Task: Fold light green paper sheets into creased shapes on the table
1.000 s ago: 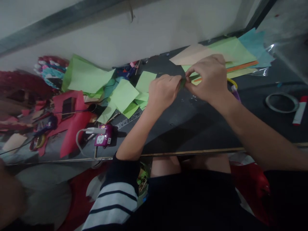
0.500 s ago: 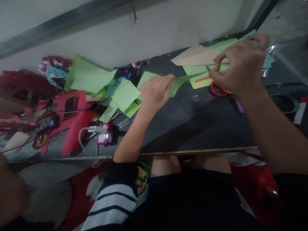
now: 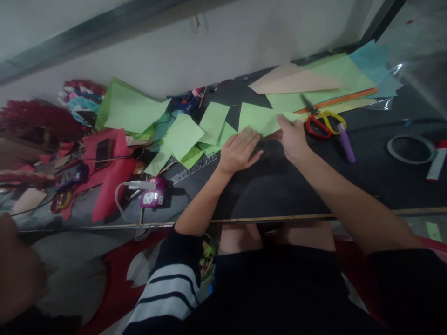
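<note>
A light green paper piece (image 3: 260,117) lies in front of me on the dark table. My left hand (image 3: 240,151) rests flat on its lower left edge, fingers stretched and thumb apart. My right hand (image 3: 292,136) pinches the paper's right part between thumb and fingers. Scissors with red and yellow handles (image 3: 317,126) lie just right of my right hand, beside a purple glue stick or marker (image 3: 346,143). Behind them are a beige sheet (image 3: 293,80), larger green paper (image 3: 344,70) and an orange strip (image 3: 349,97).
More green sheets (image 3: 183,137) and a clear ruler (image 3: 195,168) lie to the left, near a purple socket block (image 3: 152,194) with a white cable. Red paper (image 3: 117,186) is farther left. A tape roll (image 3: 412,149) and white-red marker (image 3: 437,162) lie right. Another person's arm shows at lower left.
My right hand has moved left and down from above the scissors to the green paper. My left hand has shifted slightly down and opened flat. The paper now lies lower, facing up.
</note>
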Tool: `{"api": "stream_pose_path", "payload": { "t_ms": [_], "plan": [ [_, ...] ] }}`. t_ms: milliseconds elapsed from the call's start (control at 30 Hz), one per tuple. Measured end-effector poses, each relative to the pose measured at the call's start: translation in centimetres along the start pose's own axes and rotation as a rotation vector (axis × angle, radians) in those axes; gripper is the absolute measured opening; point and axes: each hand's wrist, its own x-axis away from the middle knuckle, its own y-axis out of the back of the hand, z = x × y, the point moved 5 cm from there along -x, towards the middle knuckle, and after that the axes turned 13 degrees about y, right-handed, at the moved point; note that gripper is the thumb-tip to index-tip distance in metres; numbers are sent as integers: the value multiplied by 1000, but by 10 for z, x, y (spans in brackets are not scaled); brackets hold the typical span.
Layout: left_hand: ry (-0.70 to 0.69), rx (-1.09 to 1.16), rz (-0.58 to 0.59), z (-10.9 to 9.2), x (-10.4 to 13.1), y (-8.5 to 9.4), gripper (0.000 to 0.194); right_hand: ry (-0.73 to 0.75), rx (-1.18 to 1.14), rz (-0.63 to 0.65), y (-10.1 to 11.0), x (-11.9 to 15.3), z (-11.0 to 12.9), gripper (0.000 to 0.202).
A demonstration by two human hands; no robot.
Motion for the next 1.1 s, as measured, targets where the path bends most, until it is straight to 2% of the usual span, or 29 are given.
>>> {"api": "stream_pose_path", "payload": {
  "t_ms": [100,167,200,333,367,467,600,700,800,900,1000,1100],
  "plan": [
    [253,190,-166,43,0,7,81,-17,-14,15,5,1,-13,76],
    [403,432,-164,61,-1,5,86,-48,-13,52,7,3,-15,75],
    [449,540,-122,63,0,0,89,-59,-11,63,8,4,-15,75],
    [571,742,172,39,6,-23,76,-81,-4,54,10,5,-12,79],
    [587,764,188,32,7,-24,72,-79,-2,50,11,4,-12,79],
    [585,772,104,21,6,-16,62,-36,-1,57,13,3,-10,78],
    [600,751,12,22,0,-6,71,50,32,119,14,2,-7,75],
    [619,797,52,20,-1,-8,68,98,83,125,14,2,-6,76],
    [653,856,118,17,1,-14,62,118,129,74,18,1,-9,76],
    [708,898,126,21,2,-19,59,159,201,10,27,-2,-16,75],
    [736,895,59,29,3,-20,57,323,391,-32,37,-3,-13,78],
    [645,807,-58,35,3,-16,50,530,603,78,32,3,-2,83]
  ]
}}
